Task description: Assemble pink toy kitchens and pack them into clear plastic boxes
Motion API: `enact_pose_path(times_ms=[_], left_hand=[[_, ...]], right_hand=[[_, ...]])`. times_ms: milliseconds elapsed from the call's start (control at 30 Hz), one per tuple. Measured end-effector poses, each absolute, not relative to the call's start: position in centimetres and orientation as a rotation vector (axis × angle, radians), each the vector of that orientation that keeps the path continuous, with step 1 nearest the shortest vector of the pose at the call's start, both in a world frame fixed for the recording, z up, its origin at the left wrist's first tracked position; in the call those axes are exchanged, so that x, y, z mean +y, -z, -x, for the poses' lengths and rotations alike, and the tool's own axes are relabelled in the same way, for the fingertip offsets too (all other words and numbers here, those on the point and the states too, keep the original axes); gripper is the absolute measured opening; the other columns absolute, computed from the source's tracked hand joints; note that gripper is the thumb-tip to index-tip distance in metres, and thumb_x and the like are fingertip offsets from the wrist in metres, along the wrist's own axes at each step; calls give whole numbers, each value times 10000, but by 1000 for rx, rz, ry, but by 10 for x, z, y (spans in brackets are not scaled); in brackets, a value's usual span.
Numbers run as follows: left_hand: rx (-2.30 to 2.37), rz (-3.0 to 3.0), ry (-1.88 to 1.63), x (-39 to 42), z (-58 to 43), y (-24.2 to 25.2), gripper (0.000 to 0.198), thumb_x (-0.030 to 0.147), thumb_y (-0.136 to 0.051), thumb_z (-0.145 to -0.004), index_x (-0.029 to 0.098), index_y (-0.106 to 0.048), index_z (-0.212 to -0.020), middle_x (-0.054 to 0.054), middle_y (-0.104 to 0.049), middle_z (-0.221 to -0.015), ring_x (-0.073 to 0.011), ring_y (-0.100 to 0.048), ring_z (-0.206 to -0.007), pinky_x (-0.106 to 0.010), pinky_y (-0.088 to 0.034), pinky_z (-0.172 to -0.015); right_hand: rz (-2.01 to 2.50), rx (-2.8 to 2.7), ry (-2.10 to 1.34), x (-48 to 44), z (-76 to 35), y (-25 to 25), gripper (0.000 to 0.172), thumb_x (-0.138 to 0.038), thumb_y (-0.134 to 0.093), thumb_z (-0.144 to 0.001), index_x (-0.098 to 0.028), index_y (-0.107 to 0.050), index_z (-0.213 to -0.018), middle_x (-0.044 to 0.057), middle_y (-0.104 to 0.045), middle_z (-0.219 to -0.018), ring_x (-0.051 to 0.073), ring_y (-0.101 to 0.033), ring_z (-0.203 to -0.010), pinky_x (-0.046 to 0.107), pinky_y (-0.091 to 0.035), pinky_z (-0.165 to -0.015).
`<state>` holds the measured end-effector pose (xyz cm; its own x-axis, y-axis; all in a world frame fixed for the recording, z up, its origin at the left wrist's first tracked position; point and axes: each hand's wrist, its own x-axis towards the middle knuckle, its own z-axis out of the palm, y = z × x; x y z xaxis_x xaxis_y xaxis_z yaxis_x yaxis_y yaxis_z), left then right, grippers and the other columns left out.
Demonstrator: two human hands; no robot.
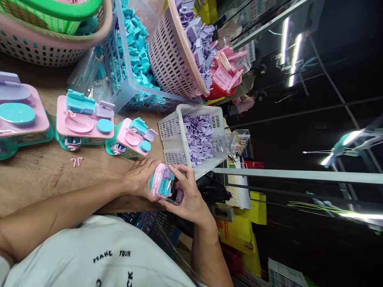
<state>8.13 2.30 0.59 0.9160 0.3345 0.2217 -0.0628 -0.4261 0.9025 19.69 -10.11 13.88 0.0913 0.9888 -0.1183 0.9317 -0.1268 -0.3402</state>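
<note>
In the head view, a small pink, teal and purple toy kitchen (162,184) is held between my two hands above the table's edge. My left hand (142,179) wraps round its left side. My right hand (190,193) has thumb and fingers closed round its right end, where a clear plastic piece shows. Three similar toys stand in a row on the table: a large one (28,109) at the far left, one with a pink sink (80,123), and a smaller-looking one (131,137) close beyond my left hand. Two small pink hooks (76,161) lie on the wood.
Baskets line the far side: a pink one (170,59) of purple parts, a blue crate (130,75) of turquoise parts, and a white crate (170,135) of purple pieces right beyond my hands. Yellow bags (239,231) lie past the right edge.
</note>
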Motion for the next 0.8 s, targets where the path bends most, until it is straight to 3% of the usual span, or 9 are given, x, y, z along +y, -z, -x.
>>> enact_pose_path(times_ms=[433, 600, 800], left_hand=[[179, -1952, -424, 26, -80, -9, 933, 413, -856, -531, 213, -390, -1315, -124, -525, -1250, -360, -507, -1208, -514, -416, -1047], [193, -1937, -400, 24, -81, -7, 1037, 392, -891, -497, 209, -355, -1365, -136, -501, -1298, -381, -483, -1253, -537, -398, -1070], [191, -1951, -396, 25, -81, -7, 944, 440, -873, -504, 202, -410, -1292, -124, -521, -1254, -370, -509, -1201, -513, -429, -1021]], right_hand=[[2242, -2008, -479, -97, -192, -145, 889, -340, -798, -768, -298, -348, -1533, 127, -351, -1350, 336, -437, -1320, 555, -486, -1094], [2261, -1998, -373, -99, -184, -146, 890, -297, -792, -764, -316, -344, -1533, 133, -293, -1449, 348, -408, -1367, 562, -482, -1100], [2097, -2101, -336, -98, -193, -142, 818, -308, -789, -768, -303, -405, -1490, 127, -353, -1408, 330, -447, -1335, 548, -460, -1122]])
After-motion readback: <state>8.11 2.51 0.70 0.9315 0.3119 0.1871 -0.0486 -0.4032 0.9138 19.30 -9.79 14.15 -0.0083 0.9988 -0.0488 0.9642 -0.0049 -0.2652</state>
